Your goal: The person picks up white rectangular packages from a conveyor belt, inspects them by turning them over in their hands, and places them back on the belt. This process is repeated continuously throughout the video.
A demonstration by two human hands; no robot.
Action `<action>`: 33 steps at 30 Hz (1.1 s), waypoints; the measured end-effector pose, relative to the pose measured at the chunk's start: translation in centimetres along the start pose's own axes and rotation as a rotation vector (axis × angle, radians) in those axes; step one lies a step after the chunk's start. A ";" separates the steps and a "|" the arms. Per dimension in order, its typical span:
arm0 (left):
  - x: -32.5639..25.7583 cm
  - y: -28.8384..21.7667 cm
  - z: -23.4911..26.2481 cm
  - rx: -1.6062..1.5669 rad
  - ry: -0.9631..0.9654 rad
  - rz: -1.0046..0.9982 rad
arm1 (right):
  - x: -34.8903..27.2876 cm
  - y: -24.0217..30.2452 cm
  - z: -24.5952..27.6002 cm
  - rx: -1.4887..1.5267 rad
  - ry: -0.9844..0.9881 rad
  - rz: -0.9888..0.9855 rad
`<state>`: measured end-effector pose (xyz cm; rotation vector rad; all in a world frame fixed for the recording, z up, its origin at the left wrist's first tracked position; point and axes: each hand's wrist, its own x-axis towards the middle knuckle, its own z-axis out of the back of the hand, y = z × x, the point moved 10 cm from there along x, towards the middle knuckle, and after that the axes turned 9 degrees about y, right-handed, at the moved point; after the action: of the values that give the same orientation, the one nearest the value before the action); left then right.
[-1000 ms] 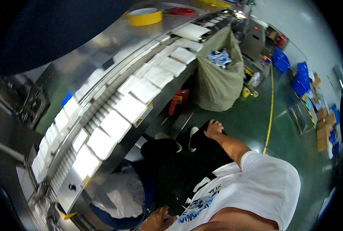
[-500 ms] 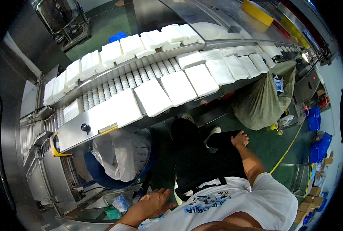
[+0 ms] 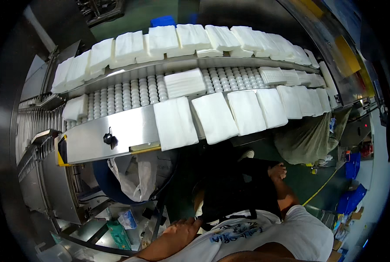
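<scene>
My left hand (image 3: 182,230) lies at my hip by the hem of my white shirt, its fingers loosely extended and holding nothing that I can see. Over my right knee rests my right hand (image 3: 277,170), fingers bent on the dark trousers and nothing visible in them. Both hands are apart from the conveyor ahead. On its white rollers (image 3: 136,92) sits a white folded stack of sheets (image 3: 185,83), with another stack (image 3: 75,108) at the left end. Several similar stacks line the front metal ledge (image 3: 90,142) and the back ledge (image 3: 129,70).
A blue bin (image 3: 102,183) with a clear plastic liner stands under the conveyor's left part. A large greenish sack (image 3: 306,139) hangs below the right part. Blue crates (image 3: 351,198) are at far right. A black knob (image 3: 110,139) sticks up from the front ledge.
My view has turned, showing more of the conveyor's right side. The stacks on the rollers have moved left. My right hand's fingers look more bent; both hands remain resting at my body.
</scene>
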<state>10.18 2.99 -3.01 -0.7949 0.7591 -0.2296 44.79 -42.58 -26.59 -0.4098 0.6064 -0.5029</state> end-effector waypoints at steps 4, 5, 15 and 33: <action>0.3 0.6 -0.3 0.002 -0.013 0.013 | -0.4 0.7 1.0 -0.015 -0.018 0.009; 0.2 0.7 -0.3 -0.002 -0.020 0.029 | -0.7 1.1 1.2 -0.025 -0.021 0.012; -0.2 0.2 0.0 -0.063 -0.074 0.015 | -1.4 0.8 0.5 0.007 0.051 0.002; -0.3 -0.4 -0.2 0.149 -0.012 0.022 | -29.9 13.4 49.8 0.275 -0.544 1.370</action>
<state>9.89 2.72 -2.63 -0.6457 0.7300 -0.2580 59.12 -4.50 16.98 0.1864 0.1741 0.8175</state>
